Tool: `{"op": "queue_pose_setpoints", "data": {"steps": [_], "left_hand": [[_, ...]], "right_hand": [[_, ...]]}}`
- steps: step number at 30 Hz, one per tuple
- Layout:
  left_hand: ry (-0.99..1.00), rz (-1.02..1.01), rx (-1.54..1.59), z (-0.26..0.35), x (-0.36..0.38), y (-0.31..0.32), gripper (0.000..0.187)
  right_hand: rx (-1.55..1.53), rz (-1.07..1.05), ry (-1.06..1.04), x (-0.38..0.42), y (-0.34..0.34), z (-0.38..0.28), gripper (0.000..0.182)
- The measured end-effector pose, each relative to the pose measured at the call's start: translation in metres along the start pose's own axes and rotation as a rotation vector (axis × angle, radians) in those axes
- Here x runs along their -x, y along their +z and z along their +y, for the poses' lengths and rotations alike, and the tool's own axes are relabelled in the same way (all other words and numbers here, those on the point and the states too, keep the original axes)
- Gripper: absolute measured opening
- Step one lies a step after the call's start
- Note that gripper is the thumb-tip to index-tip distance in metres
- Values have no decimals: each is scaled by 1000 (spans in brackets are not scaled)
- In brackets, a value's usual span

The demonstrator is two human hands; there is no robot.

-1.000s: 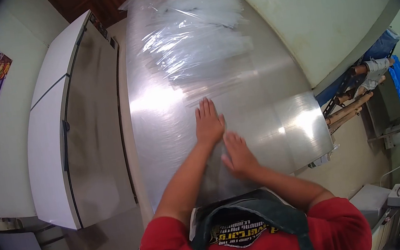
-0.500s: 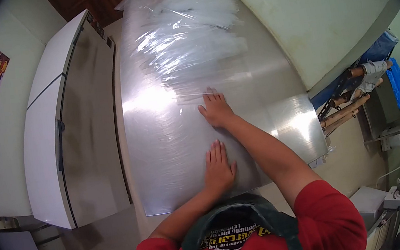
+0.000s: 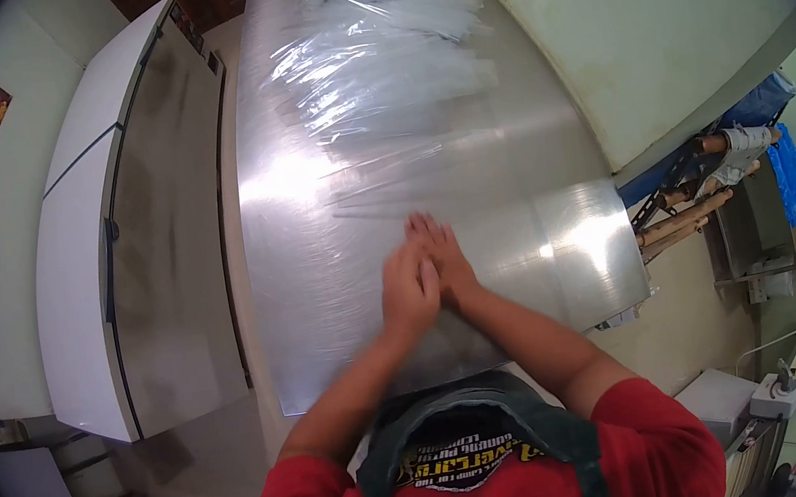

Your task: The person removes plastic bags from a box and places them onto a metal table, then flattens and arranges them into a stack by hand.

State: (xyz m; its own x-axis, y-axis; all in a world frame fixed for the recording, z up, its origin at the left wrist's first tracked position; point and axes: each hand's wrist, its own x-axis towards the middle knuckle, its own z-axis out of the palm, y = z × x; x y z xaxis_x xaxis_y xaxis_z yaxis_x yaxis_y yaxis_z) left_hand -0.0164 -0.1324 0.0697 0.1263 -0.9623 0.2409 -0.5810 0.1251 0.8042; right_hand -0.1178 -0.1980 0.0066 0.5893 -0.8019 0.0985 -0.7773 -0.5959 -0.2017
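Note:
My right hand (image 3: 448, 260) lies on the metal tabletop (image 3: 533, 281), fingers stretched forward and holding nothing. Close against it, my left hand (image 3: 408, 287) is slightly blurred, its fingers extended and partly overlapping the right hand. Nothing is visible in the left hand's grasp, though some fingertips are hard to make out. Just beyond the fingertips, a thin clear plastic sheet or bag (image 3: 389, 177) rests flat on the metal. Farther up the table spreads a heap of clear plastic bags or sheets (image 3: 382, 49), shiny and overlapping.
A long white chest freezer (image 3: 84, 270) stands along the left side. On the right are a pale wall (image 3: 630, 27), a rack with wooden poles (image 3: 686, 221), and a blue plastic bag (image 3: 792, 171). A power socket block (image 3: 779, 391) sits at the lower right.
My right hand has drawn back toward me from the plastic sheet's edge. My left hand has moved forward and now meets the right one.

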Motion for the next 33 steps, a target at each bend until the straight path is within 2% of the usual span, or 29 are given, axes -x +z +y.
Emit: {"op": "queue_pose_setpoints", "data": {"steps": [2, 3, 5, 6, 7, 8, 10, 12, 14, 15, 17, 18, 20, 21, 23, 25, 26, 27, 28, 29, 31, 33], "left_hand": [[13, -129, 4, -4, 64, 17, 54], [12, -125, -5, -3, 82, 23, 54], [101, -280, -444, -3, 101, 33, 69], [102, -274, -447, -7, 94, 34, 69], [90, -312, -475, -11, 77, 33, 73], [80, -352, -499, -17, 57, 33, 78], [63, -411, -669, -30, 10, 29, 79], [188, -238, -828, -72, -32, 42, 78], [96, -145, -575, -74, -73, 41, 67], [83, -156, -566, -77, -90, 40, 67], [135, -136, -601, -86, -108, 36, 48], [127, -153, -597, -81, -99, 29, 48], [153, -78, -168, -48, -87, 6, 37], [195, 61, -72, -27, -62, -4, 33], [59, -14, -21, 0, -2, -13, 38], [7, -127, -82, 0, 66, 12, 55], [0, -131, -86, 0, 81, 21, 55], [11, -210, -284, -1, 93, 29, 65], [24, -286, -482, -2, 97, 31, 75], [22, -288, -483, -10, 90, 32, 75], [11, -312, -597, -29, 44, 34, 83], [1, -285, -704, -52, -11, 36, 77]], "right_hand": [[-50, 12, 51, -49, -1, 14, 78], [-58, 11, 76, -69, -4, 17, 77], [-157, 54, 65, -97, -4, 30, 75], [-249, 94, 62, -103, -5, 34, 74], [-234, -6, 121, -101, -12, 31, 69], [-230, -4, 123, -91, -18, 30, 69], [-157, -43, 45, -46, -31, 20, 65], [-331, -5, 35, 17, -59, -7, 65], [-249, -43, 43, 88, -23, -26, 72], [-251, -62, 48, 102, -21, -32, 72], [-151, -57, -76, 120, -22, -45, 76], [-159, -71, -66, 114, -26, -46, 76], [-109, -167, -35, 59, -36, -27, 78], [-76, -121, -40, 34, -28, -14, 79], [-57, -25, -25, -25, -10, 15, 77], [-68, 94, -13, -75, 1, 36, 71], [-62, 174, -21, -91, 5, 42, 68], [-68, 170, -22, -102, 5, 45, 68], [-109, 86, 24, -112, 0, 46, 66], [-147, 3, 72, -116, -5, 46, 64], [-239, 38, 36, -88, -43, 30, 63], [-354, 93, -8, -32, -56, 11, 63]]}}
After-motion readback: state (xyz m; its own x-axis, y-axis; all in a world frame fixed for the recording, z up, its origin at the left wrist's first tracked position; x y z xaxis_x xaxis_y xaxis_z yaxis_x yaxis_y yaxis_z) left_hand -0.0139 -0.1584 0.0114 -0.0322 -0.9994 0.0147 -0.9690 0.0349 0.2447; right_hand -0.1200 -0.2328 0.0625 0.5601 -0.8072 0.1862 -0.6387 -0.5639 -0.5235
